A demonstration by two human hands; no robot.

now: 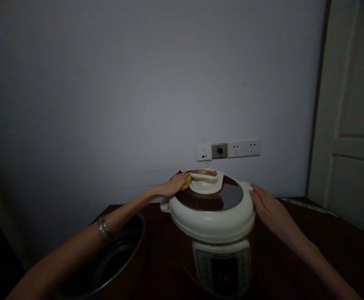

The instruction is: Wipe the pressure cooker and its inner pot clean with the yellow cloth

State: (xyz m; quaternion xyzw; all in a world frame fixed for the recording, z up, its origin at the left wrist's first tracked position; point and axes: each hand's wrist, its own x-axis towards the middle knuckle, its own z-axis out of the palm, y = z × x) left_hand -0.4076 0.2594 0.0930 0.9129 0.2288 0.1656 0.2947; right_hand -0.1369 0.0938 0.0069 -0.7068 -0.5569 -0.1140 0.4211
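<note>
An electric pressure cooker (213, 223) with a cream rim, a brown glossy lid top and a front control panel stands upright, its lid on. My left hand (174, 184) lies on the left side of the lid, pressing a yellow cloth (187, 183) against it; most of the cloth is hidden under the fingers and behind the lid handle (204, 175). On the cooker's right side, my right hand (264, 204) grips the side handle, its fingertips partly hidden. Beneath my left forearm sits a wide metal pot (141, 237), partly covered by the arm.
A dark red table (159, 250) carries the cooker and the pot. Behind it rises a plain wall with a row of power sockets (243, 148) just above the cooker. A pale door (347, 125) is at the right. A light strip (308, 205) lies along the table's back right.
</note>
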